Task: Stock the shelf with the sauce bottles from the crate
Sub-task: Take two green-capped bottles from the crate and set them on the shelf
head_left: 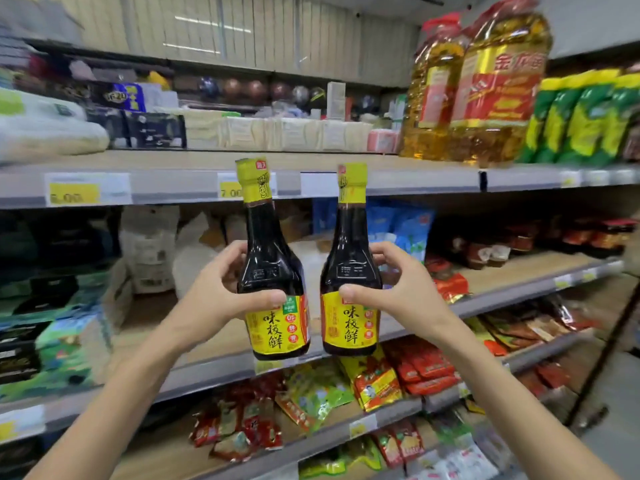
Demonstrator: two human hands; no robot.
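Observation:
Two dark sauce bottles with yellow caps and yellow labels are held upright side by side in front of the shelving. My left hand (221, 292) grips the left sauce bottle (272, 268) around its shoulder. My right hand (391, 289) grips the right sauce bottle (349, 268) the same way. Both bottles hang in the air before the wooden middle shelf (221, 341), their caps level with the grey edge of the upper shelf (398, 183). The crate is out of view.
Large oil jugs (478, 91) and green packets (581, 119) stand on the upper shelf at right. Bags and boxes (69, 341) fill the middle shelf's left and back. Red jars (588, 237) sit to the right. Snack packets (374, 375) crowd the lower shelves.

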